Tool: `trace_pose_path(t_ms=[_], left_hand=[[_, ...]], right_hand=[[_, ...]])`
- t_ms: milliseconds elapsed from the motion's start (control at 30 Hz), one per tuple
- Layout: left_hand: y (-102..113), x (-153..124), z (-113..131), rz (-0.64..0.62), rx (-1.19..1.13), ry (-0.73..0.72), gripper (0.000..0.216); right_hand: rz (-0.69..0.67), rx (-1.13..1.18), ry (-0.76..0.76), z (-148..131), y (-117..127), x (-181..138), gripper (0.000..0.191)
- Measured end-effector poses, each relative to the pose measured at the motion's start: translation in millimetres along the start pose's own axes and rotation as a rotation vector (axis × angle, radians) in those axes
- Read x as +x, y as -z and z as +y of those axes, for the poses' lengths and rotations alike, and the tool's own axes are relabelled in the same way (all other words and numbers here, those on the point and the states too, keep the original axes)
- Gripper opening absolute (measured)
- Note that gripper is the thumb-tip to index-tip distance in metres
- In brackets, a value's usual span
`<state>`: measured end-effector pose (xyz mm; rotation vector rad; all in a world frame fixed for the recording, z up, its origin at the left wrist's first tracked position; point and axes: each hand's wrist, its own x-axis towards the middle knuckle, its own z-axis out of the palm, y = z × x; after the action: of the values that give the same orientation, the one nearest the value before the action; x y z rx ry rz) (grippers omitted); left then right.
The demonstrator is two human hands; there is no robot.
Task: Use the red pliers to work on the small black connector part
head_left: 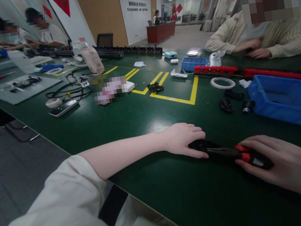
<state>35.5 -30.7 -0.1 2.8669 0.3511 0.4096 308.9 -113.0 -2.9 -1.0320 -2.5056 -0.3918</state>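
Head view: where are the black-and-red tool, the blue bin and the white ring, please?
black-and-red tool (221,152): head view, on its black middle part.
blue bin (286,112): head view, on its near outer wall.
white ring (223,88): head view, on the near side of its band.

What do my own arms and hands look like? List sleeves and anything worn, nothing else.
Left hand and right hand are bare: no gloves, rings or watch show. The left arm wears a loose off-white sleeve pushed up near the elbow, forearm uncovered. No sleeve shows on the right arm within the frame.
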Motion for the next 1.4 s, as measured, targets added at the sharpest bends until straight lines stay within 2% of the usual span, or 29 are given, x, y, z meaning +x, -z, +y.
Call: trace_pose_path(t_ms=[300,467,1033,1200,1400], left_hand=[[-1.5,-0.6,-0.6,0.007,-0.047,0.017,0.035],[-2.7,-1.6,-0.8,0.024,-0.045,-0.031,0.038],[0.4,-0.7,1.9,-0.031,-0.063,0.01,0.035],[0.9,0.1,1.9,-0.035,-0.056,0.007,0.037],[1.6,-0.7,2.2,-0.042,-0.046,0.022,0.036]], right_hand=[[-0.002,-0.019,0.014,-1.1,-1.9,1.9,0.026],[0.0,-0.049,0.018,-3.7,0.6,4.6,0.027],[-0.066,0.151,-0.233,-6.6,1.5,1.5,0.024],[-0.074,0.149,-0.227,-7.3,0.8,1.7,0.024],[-0.044,0.081,-0.146,-5.3,0.1,2.2,0.029]])
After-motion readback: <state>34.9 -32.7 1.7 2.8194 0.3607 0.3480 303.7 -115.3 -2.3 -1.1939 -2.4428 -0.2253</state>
